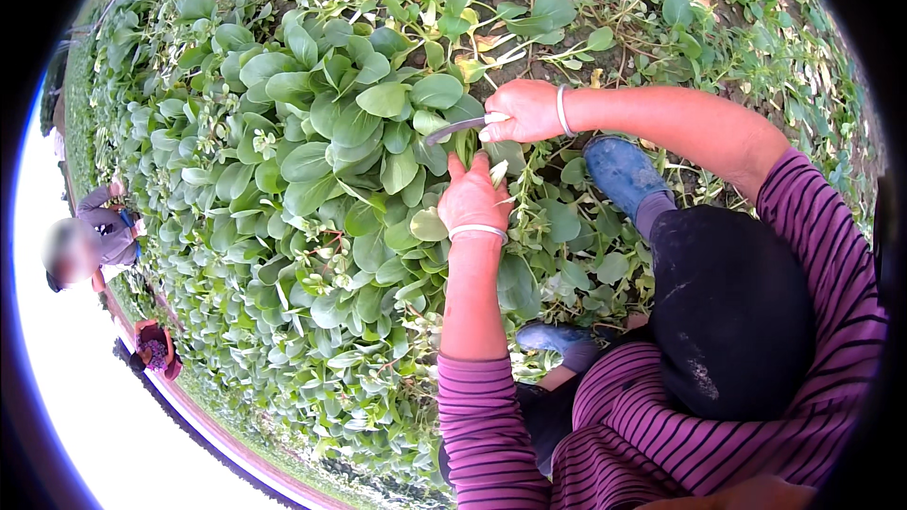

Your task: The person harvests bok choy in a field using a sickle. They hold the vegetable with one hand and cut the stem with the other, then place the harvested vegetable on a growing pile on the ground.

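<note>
My right hand [523,112] is closed around a knife with a slightly curved blade [453,129], which points left over the leaves. A pale part of the knife shows between the fingers. Just below the blade, my left hand [476,202] grips the stems of a leafy green plant [465,145]; the palm is hidden. A pale cut-looking stem end [499,173] lies beside its fingers. Broad-leaved greens [340,120] spread left of both hands. Each wrist wears a light bangle.
Blue shoes [627,173] stand among low plants, near my dark-covered knee [730,312]. Loose leaves and yellowed ones [471,69] lie on soil at the top. Two other people, one in grey [113,227] and one in dark red [157,348], are at the field's far left.
</note>
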{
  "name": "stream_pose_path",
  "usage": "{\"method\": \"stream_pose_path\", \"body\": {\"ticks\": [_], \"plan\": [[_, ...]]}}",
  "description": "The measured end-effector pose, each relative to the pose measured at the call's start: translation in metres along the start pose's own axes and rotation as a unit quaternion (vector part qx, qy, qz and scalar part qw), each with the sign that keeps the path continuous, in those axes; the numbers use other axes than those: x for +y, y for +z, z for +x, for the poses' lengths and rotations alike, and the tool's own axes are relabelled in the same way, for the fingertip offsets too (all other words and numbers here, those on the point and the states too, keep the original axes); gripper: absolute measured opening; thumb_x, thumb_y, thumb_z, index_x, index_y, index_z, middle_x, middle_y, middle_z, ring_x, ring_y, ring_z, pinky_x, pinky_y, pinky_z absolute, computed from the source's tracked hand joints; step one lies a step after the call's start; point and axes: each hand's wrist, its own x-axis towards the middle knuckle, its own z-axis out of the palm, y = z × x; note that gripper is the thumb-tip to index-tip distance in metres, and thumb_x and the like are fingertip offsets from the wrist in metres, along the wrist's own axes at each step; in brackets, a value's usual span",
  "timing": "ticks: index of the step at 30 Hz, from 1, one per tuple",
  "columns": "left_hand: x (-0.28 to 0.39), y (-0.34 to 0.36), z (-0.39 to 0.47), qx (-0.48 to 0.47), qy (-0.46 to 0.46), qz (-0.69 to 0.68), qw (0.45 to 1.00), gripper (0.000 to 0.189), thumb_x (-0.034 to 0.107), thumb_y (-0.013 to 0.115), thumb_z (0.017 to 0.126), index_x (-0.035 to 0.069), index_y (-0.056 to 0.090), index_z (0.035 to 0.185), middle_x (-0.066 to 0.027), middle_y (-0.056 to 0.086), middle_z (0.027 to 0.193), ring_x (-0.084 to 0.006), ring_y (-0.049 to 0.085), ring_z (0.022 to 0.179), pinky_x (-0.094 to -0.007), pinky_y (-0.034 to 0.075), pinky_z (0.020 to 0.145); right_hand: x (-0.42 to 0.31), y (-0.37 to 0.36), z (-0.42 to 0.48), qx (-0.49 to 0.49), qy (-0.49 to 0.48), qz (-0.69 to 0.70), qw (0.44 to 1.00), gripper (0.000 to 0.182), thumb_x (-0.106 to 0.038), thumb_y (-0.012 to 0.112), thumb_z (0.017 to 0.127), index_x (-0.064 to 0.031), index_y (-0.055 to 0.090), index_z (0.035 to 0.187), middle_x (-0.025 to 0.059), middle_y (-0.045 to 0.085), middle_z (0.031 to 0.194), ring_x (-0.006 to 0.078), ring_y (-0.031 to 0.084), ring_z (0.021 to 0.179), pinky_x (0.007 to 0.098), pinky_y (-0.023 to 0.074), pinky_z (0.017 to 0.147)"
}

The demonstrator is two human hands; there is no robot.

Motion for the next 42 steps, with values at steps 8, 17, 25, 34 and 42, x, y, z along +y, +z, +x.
{"method": "stream_pose_path", "body": {"ticks": [8, 17, 25, 34, 42], "plan": [[-0.030, 0.030, -0.007, 0.032, 0.017, -0.015, 0.999, 0.064, 0.020, 0.076, 0.064, 0.011, 0.053, 0.123, -0.0131, 0.037, 0.142, -0.0297, 0.064, 0.088, -0.0408, 0.048, 0.077, 0.011, 0.010, -0.003, -0.013, 0.124, -0.080, 0.989, 0.038, -0.039, 0.059, 0.082, -0.0016, 0.063, 0.084, 0.0203, 0.063, 0.079, 0.0390, 0.062, 0.079, 0.0467, 0.0478, 0.071], [-0.029, 0.035, -0.009, 0.055, 0.009, -0.014, 0.998, 0.061, 0.019, 0.073, 0.065, 0.011, 0.055, 0.123, -0.0124, 0.040, 0.140, -0.0302, 0.063, 0.091, -0.0410, 0.047, 0.081, 0.005, 0.007, -0.002, -0.042, 0.200, -0.106, 0.973, 0.036, -0.035, 0.058, 0.083, -0.0007, 0.066, 0.090, 0.0214, 0.065, 0.088, 0.0374, 0.063, 0.087, 0.0440, 0.0495, 0.078], [-0.026, 0.039, -0.010, 0.055, -0.004, -0.025, 0.998, 0.061, 0.020, 0.073, 0.066, 0.009, 0.054, 0.123, -0.0119, 0.041, 0.139, -0.0302, 0.062, 0.095, -0.0414, 0.046, 0.082, 0.015, 0.013, 0.003, -0.053, 0.182, -0.079, 0.979, 0.039, -0.036, 0.059, 0.082, 0.0027, 0.065, 0.084, 0.0243, 0.064, 0.080, 0.0392, 0.063, 0.081, 0.0448, 0.0491, 0.074], [-0.024, 0.038, -0.010, 0.047, -0.002, -0.004, 0.999, 0.066, 0.020, 0.073, 0.066, 0.008, 0.050, 0.127, -0.0130, 0.038, 0.141, -0.0296, 0.060, 0.100, -0.0409, 0.045, 0.084, 0.021, 0.019, 0.023, -0.121, 0.225, -0.031, 0.966, 0.041, -0.033, 0.060, 0.083, 0.0069, 0.063, 0.093, 0.0233, 0.065, 0.084, 0.0337, 0.065, 0.074, 0.0403, 0.0510, 0.069], [-0.024, 0.035, -0.016, 0.087, -0.015, -0.058, 0.994, 0.058, 0.023, 0.070, 0.072, 0.003, 0.052, 0.124, -0.0192, 0.044, 0.136, -0.0338, 0.059, 0.103, -0.0392, 0.048, 0.086, 0.017, 0.014, -0.003, -0.129, 0.183, -0.147, 0.963, 0.036, -0.031, 0.059, 0.081, 0.0024, 0.066, 0.092, 0.0210, 0.066, 0.091, 0.0366, 0.063, 0.088, 0.0422, 0.0498, 0.078]]}}
